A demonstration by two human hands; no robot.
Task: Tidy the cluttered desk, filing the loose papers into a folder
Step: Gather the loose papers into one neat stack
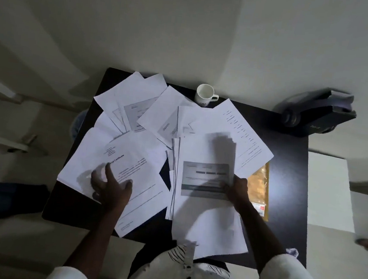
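Loose white printed papers [137,103] lie fanned over a small dark desk [288,163]. My right hand [237,190] grips the right edge of a gathered stack of sheets [203,186], lifted at the desk's middle. My left hand [112,185] rests with fingers spread on a certificate sheet [131,163] at the left, pressing it down. A yellowish clear folder [260,187] lies flat to the right of the stack, partly under the papers.
A white mug [205,94] stands at the desk's back edge. A dark hole punch or stapler device [316,113] sits at the back right corner. A white board or box [328,191] lies beside the desk on the right. Pale floor surrounds the desk.
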